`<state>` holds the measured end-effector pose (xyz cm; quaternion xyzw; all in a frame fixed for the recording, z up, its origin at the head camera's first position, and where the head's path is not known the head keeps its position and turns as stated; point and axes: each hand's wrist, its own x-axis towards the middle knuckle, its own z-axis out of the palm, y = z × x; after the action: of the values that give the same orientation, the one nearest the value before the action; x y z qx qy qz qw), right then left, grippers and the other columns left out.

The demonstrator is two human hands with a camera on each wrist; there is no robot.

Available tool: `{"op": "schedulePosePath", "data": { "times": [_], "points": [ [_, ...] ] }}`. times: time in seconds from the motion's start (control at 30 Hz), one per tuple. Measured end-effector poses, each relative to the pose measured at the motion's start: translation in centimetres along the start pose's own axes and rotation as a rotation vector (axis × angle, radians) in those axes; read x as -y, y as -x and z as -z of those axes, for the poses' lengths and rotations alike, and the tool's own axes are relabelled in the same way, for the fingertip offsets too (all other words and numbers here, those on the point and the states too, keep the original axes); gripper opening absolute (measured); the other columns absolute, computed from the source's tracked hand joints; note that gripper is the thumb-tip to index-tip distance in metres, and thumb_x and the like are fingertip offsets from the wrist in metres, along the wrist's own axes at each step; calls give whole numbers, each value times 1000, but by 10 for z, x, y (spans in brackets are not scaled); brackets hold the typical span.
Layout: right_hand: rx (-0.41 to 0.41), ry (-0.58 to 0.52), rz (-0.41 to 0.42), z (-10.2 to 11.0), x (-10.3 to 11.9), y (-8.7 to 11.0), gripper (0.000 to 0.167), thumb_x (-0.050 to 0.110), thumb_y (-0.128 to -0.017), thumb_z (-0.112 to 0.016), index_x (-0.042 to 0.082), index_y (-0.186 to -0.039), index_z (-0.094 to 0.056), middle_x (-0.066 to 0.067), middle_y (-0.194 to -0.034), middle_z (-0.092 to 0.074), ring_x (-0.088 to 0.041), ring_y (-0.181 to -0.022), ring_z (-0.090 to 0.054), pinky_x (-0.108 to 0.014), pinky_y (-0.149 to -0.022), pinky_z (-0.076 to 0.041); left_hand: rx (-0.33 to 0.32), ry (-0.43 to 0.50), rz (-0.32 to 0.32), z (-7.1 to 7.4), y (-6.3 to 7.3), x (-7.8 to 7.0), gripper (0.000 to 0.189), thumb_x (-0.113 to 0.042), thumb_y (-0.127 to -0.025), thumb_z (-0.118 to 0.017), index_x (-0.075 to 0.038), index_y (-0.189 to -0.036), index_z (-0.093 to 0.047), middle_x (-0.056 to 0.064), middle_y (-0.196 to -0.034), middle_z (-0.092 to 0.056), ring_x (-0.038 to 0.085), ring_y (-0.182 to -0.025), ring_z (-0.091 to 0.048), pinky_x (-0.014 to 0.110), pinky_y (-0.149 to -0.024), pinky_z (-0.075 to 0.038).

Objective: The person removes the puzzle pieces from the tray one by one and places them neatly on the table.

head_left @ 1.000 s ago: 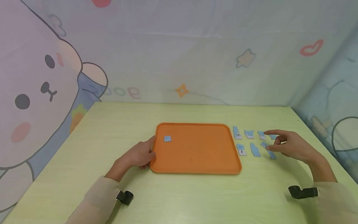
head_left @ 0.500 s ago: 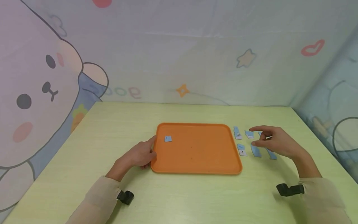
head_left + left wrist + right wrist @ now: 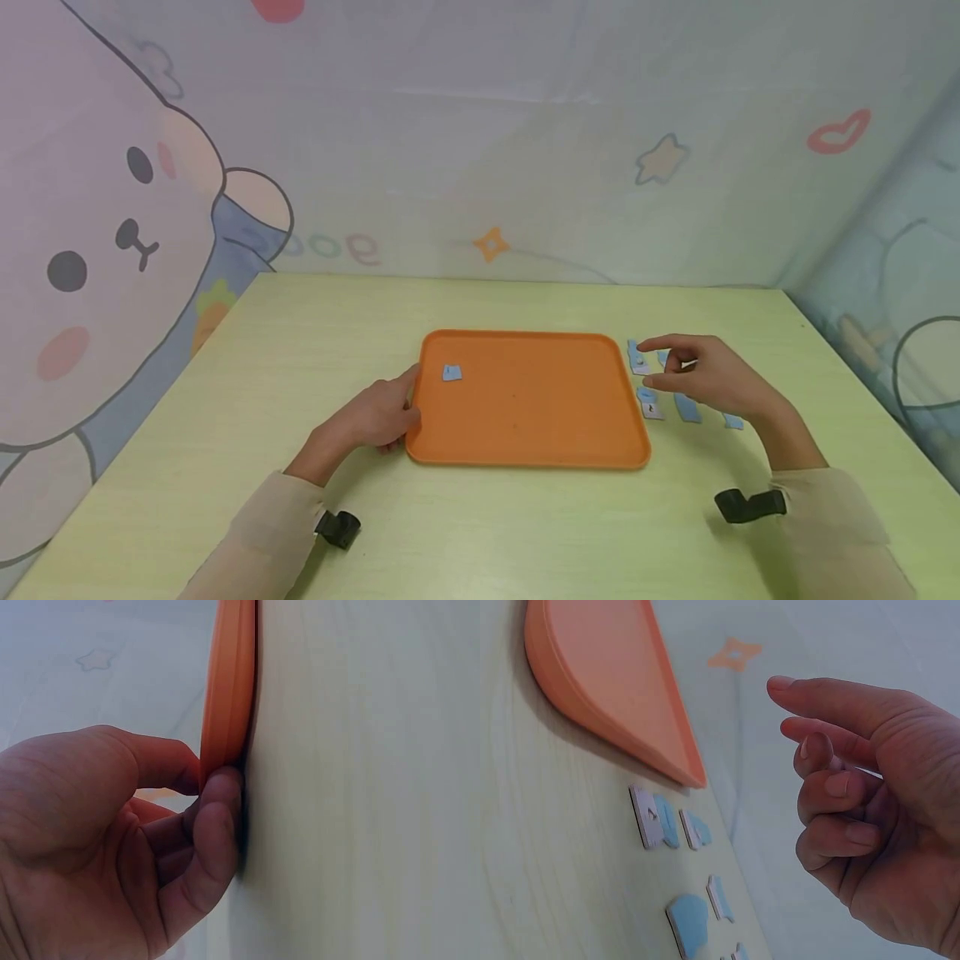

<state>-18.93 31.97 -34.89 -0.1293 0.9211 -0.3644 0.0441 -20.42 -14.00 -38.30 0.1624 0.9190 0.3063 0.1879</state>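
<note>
My left hand (image 3: pixel 375 414) grips the left rim of an orange tray (image 3: pixel 525 433). In the left wrist view the thumb rests on the tray's edge (image 3: pixel 231 682), with other fingers curled at its underside. A small light-blue puzzle piece (image 3: pixel 452 372) lies inside the tray, near its left end. My right hand (image 3: pixel 701 375) hovers over several blue puzzle pieces right of the tray, partly hiding them. Its index finger and thumb stand apart with nothing between them; the other fingers curl loosely. Beneath it lie a blue-and-white piece (image 3: pixel 651 410) and a plain blue piece (image 3: pixel 688 922).
The pieces sit in two rough rows on a pale wooden table (image 3: pixel 480 533), close beside the tray's right rim. A printed cloth (image 3: pixel 480 150) with a cartoon bear hangs behind the table and at its sides. Each wrist wears a black camera.
My right hand has moved left across the pieces toward the tray's right rim, uncovering some at the right and covering others. The left hand keeps its grip on the tray.
</note>
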Motion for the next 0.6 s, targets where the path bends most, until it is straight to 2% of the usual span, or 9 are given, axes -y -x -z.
{"op": "schedulePosePath", "data": {
  "times": [0.13,0.5,0.6],
  "points": [
    [8,-20,6,-7,9,-6,48,23,-95,-79,7,-139,-67,-7,-83,-60,-13,-66,-52,-27,-59,-42,-2,-1,2,1,0,0,79,-5,-97,-47,-1,-169,-15,3,-59,-57,15,-47,-54,28,-48,-48],
    [71,-69,54,-34,30,-29,47,23,-93,-80,6,-136,-70,-4,-80,-59,-12,-66,-50,-26,-62,-43,3,6,5,0,0,-1,79,-5,-97,-47,-1,-169,-14,2,-59,-57,14,-47,-53,28,-48,-48],
    [90,-76,72,-42,34,-38,47,22,-93,-80,5,-136,-70,-3,-79,-59,-13,-64,-49,-27,-60,-42,0,6,-3,0,-1,-1,79,-5,-96,-47,-1,-169,-15,2,-59,-57,15,-47,-54,28,-48,-48]
  ]
}}
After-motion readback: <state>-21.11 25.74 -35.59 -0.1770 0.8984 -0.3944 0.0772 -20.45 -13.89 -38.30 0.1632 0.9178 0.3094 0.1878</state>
